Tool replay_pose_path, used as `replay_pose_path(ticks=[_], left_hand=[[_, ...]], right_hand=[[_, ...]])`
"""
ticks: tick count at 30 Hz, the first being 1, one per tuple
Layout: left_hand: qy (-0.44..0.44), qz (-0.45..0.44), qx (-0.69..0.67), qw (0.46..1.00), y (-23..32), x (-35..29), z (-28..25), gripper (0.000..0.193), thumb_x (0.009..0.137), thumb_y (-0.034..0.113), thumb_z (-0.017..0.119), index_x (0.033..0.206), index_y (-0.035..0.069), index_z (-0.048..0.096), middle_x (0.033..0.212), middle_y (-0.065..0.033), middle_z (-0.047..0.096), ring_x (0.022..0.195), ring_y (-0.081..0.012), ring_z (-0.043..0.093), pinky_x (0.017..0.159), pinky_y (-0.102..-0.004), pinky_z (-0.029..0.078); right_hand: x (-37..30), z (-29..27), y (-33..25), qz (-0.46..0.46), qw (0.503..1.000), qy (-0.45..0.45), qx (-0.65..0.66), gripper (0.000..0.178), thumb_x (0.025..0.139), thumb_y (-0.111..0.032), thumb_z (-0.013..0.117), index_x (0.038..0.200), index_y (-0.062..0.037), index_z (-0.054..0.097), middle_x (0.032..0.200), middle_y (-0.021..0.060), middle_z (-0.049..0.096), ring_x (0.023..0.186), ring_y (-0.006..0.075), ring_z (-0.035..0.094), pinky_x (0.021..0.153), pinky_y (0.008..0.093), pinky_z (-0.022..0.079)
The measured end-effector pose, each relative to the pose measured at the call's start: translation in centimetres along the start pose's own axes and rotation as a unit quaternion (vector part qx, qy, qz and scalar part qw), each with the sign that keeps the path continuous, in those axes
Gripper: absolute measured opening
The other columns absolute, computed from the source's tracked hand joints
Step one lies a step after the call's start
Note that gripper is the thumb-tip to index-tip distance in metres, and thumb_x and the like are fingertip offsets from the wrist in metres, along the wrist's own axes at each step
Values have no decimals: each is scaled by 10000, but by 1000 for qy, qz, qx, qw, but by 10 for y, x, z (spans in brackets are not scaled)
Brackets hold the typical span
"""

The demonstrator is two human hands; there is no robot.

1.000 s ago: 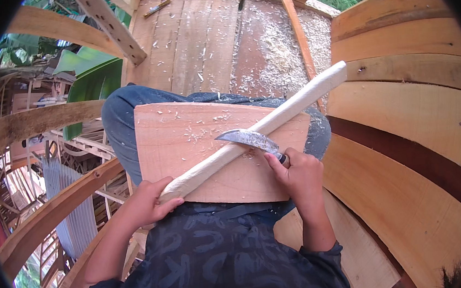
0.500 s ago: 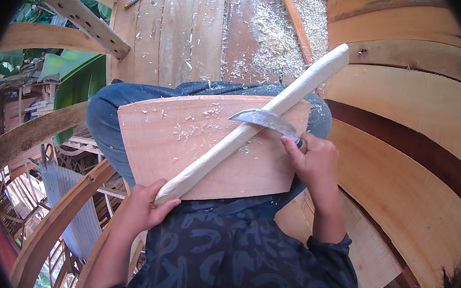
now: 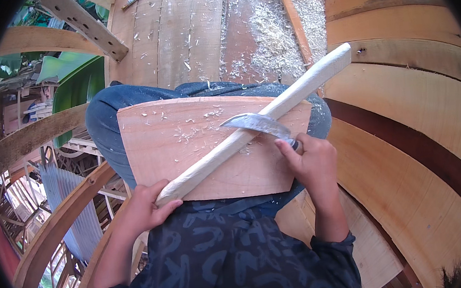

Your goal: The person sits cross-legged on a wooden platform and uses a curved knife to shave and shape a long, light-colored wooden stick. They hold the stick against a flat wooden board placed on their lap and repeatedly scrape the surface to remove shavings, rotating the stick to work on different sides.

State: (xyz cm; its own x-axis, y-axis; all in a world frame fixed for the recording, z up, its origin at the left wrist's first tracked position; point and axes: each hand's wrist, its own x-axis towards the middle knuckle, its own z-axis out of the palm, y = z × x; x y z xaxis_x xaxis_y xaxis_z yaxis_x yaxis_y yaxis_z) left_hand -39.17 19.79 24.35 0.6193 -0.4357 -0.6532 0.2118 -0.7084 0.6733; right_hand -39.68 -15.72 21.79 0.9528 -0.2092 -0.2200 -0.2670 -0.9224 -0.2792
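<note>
Holds a pale stick (image 3: pixel 236 143) across a wooden board (image 3: pixel 154 150) bearing scattered shavings (image 3: pixel 188 131), left hand (image 3: pixel 151 206) curled round it; grips a curved knife (image 3: pixel 253 121) in closed right hand (image 3: pixel 315 164).

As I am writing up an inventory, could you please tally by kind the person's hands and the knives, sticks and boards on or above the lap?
Hands: 2, the left hand and right hand
Curved-blade knife: 1
Whittled pale wooden stick: 1
Flat wooden lap board: 1
Total: 5
</note>
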Motion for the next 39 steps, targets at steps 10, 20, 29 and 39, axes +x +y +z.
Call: replay_pose_path(ticks=[10,20,29,39], left_hand=[[-10,-45,-14,999,4,-1,0,215,821,149,721,901,-27,627,645,-85,659,618,-133,662,587,-264,505],[28,11,12,999,20,-16,10,277,876,96,628,1121,8,533,790,-142,634,713,-276,636,644,-326,488],[9,-41,-65,997,19,-17,23,325,894,81,597,1202,21,513,767,-167,622,703,-242,636,650,-342,480],[-11,-21,-64,998,12,-16,17,328,910,72,569,1217,-10,489,798,-103,662,688,-139,630,636,-271,515]], right_hand=[[43,-20,63,170,973,97,119,630,878,-538,606,661,52,567,487,122,437,465,234,435,481,377,360],[-24,16,-32,-115,971,1,208,398,809,-405,725,680,-60,576,591,93,583,499,261,591,453,341,444],[-34,27,-32,-135,986,-11,100,520,828,-538,649,622,-74,535,540,100,572,469,264,593,425,357,450],[1,12,-3,-14,997,48,51,580,822,-578,636,588,-52,565,544,127,581,481,304,596,433,377,447]])
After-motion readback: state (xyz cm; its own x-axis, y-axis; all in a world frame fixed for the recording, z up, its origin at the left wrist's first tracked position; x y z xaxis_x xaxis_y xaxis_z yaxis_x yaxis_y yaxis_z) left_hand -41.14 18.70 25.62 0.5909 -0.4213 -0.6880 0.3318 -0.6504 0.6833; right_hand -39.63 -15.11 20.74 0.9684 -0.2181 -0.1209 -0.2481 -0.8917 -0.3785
